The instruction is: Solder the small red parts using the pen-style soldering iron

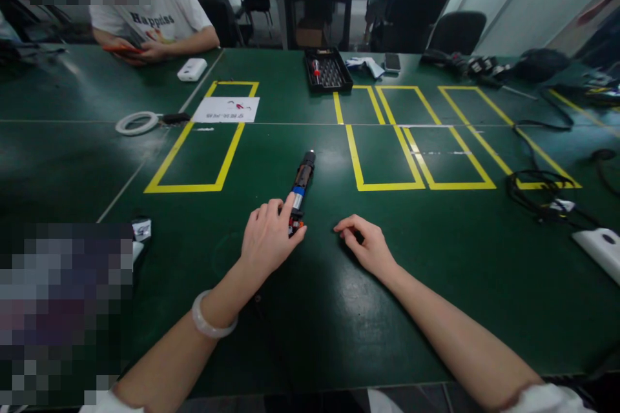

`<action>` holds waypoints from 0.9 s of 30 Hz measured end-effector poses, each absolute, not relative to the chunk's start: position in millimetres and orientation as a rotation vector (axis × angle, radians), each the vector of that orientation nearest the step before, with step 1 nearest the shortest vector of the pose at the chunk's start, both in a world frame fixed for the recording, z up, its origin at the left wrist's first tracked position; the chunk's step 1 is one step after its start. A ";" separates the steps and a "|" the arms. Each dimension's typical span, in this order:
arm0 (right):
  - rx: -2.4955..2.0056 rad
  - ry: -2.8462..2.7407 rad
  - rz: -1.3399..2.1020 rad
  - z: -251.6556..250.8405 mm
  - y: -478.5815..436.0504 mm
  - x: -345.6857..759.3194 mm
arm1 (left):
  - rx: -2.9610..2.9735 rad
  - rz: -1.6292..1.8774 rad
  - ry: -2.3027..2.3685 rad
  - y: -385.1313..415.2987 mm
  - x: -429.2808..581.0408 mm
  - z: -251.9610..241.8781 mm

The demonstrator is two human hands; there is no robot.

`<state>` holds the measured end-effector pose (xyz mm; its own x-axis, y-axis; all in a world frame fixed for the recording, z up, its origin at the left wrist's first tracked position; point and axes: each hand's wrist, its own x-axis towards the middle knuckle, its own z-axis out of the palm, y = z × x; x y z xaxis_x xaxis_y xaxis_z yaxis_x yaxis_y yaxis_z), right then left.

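A slim motor assembly (303,174) with a black nose and blue band lies mid-worktop (358,310), nose pointing away from the person. The left hand (265,232) covers its near end, index finger on the silver section, thumb beside the orange-red end; whether this grip closes round it, I cannot tell. The right hand (368,245) rests apart on the right, its grip loosely curled, leaving a narrow gap. Beyond, yellow tape outlines (390,186) flank the assembly, a white card (226,110) lies across the left one, and a black tray (334,88) holds a red-handled screwdriver (316,69).
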<state>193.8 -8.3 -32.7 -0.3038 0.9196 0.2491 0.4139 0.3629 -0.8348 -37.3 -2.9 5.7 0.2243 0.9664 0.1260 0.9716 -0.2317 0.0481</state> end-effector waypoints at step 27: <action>-1.091 -1.907 0.858 -37.1 -5.8 193.6 | -1.737 -0.040 -2.351 38.7 -203.2 8.5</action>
<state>193.6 -5.8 -37.1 -0.3430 0.8957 0.2829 0.3828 0.4083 -0.8287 -203.2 38.7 8.5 -0.2786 0.9414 0.1901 0.9473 0.3019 -0.1068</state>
